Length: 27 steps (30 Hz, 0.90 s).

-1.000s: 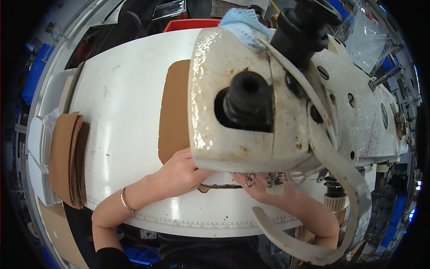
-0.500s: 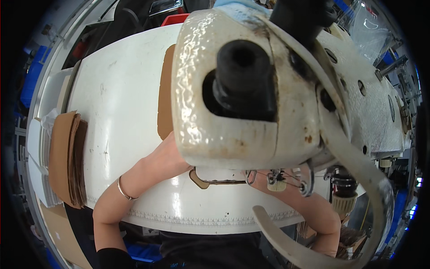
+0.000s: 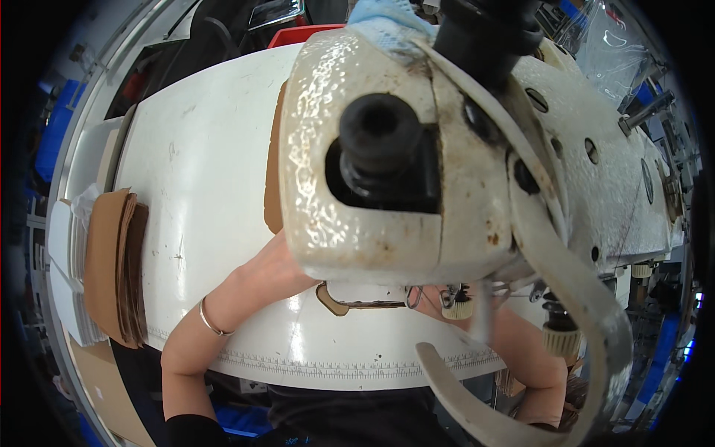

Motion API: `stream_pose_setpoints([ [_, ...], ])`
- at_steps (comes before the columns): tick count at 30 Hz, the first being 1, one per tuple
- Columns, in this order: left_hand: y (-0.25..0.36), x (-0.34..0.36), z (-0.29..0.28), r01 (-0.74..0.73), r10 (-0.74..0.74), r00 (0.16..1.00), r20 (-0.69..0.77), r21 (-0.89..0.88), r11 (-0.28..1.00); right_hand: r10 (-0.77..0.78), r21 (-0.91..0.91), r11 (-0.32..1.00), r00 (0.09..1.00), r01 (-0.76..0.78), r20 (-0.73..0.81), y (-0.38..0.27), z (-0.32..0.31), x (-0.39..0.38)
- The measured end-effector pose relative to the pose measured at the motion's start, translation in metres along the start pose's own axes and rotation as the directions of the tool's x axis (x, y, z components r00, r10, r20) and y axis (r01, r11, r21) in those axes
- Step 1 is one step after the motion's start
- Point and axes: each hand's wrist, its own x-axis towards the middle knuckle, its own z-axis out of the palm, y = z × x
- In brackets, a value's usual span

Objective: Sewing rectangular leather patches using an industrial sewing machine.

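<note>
The big cream-coloured head of a sewing machine stands over the middle of the white table and covers much of the work. My left hand reaches in under its left side, next to a flat brown piece with rounded corners. Its fingers are hidden behind the machine. A brown corner with a darker edge shows in front of the head. Beyond the thread guides, my right hand is only partly seen, its fingers covered. Near it, the machine's moving lever is smeared by motion.
A pile of brown pieces stands at the table's left edge, beside white sheets. A printed ruler scale runs along the front edge. A curved pale strap hangs at the right. A red tray lies behind.
The machine's lever, sharp before, is now blurred. Less of the brown piece shows to the left of the machine head. The view has shifted slightly; both hands keep nearly the same places.
</note>
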Motion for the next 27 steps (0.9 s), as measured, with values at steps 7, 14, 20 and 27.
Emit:
stream_pose_setpoints([
  [7, -0.002, 0.003, 0.000, 0.015, -0.014, 1.000, 0.006, -0.010, 1.000, 0.258, 0.090, 0.962, 0.966, -0.260, 0.031, 0.040, -0.040, -0.049],
  [14, 0.003, 0.011, -0.005, -0.206, 0.212, 0.976, -0.048, 0.101, 0.973, 0.932, 0.323, 0.338, 0.362, -0.884, 0.018, 0.202, -0.130, -0.235],
  [20, 0.012, 0.010, -0.012, -0.230, 0.236, 0.972, 0.006, 0.262, 0.937, 0.968, 0.943, -0.117, -0.247, -0.312, 0.038, 0.289, -0.132, -0.325],
  [27, 0.010, 0.008, -0.011, -0.255, 0.274, 0.962, -0.012, 0.328, 0.909, 0.908, 0.979, 0.190, -0.366, -0.078, -0.205, 0.252, -0.083, -0.333],
])
